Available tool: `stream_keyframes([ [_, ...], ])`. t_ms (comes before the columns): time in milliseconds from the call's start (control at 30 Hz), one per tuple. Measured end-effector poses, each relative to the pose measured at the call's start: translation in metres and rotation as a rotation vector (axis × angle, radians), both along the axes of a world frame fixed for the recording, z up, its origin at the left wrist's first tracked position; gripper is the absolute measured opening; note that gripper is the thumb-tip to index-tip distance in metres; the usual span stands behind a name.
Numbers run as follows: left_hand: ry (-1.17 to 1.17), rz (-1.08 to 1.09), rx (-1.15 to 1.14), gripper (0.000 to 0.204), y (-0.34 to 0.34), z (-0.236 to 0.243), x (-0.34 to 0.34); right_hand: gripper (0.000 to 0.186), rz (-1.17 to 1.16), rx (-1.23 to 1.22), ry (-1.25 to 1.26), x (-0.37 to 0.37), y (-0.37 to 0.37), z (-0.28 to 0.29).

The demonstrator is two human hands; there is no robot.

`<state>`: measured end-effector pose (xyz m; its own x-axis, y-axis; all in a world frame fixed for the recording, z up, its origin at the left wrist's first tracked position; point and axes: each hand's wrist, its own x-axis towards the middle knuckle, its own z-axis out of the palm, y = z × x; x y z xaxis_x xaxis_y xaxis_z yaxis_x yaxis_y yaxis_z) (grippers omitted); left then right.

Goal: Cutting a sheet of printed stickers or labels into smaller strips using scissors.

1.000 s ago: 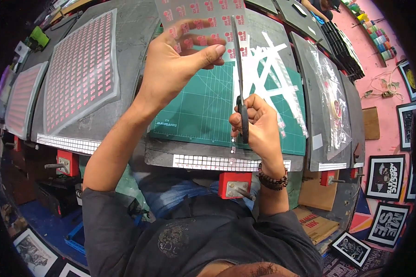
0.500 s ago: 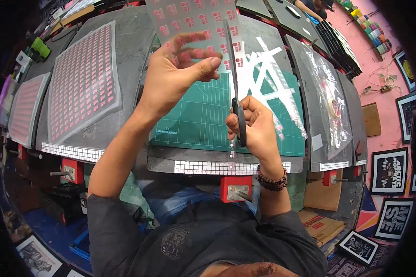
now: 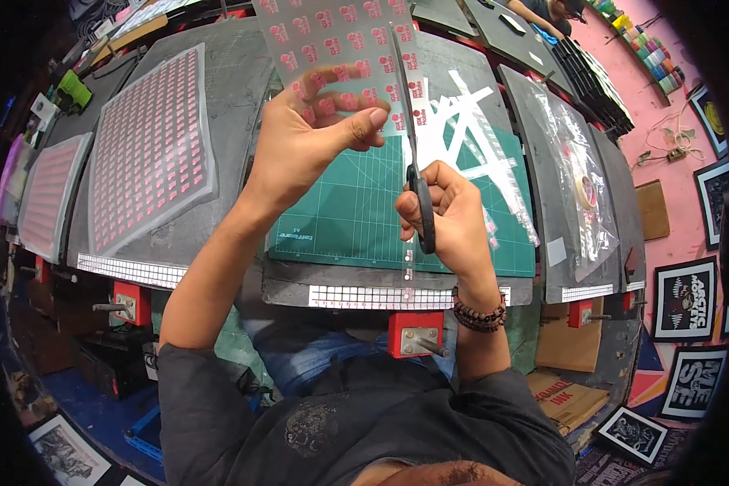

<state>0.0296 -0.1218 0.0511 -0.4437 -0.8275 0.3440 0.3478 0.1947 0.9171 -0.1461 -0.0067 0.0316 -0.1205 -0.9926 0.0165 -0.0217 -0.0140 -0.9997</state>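
My left hand pinches a translucent sheet covered in small pink prints, thumb in front and fingers behind, showing through it. The sheet is held up above a green cutting mat. Black-handled scissors are in my right hand, the fingers wrapped round the handle. Their long blades point away from me and lie along the sheet's right side, between columns of prints. A narrow printed strip stands to the right of the blades. Whether it is fully separated there, I cannot tell.
Cut white strips lie crossed on the mat's right part. Larger printed sheets rest on the left board. A clear plastic bag with a tape roll lies at right. Another person is at the far right.
The sheet's prints sit slightly lower around the blades, and the blade tips reach a little farther up along it. Both hands keep their grips. The whole view has shifted slightly.
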Motion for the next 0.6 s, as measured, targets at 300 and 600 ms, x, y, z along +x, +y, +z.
stream_keyframes([
  [300,-0.022,-0.004,0.0,0.055,0.0007,-0.0017,-0.0003,0.037,-0.008,0.0,0.023,-0.0007,0.0024,-0.0007],
  [600,-0.047,-0.055,0.007,0.054,0.0066,-0.0041,-0.0055,0.038,-0.016,-0.034,-0.023,-0.0017,0.0004,0.0015],
])
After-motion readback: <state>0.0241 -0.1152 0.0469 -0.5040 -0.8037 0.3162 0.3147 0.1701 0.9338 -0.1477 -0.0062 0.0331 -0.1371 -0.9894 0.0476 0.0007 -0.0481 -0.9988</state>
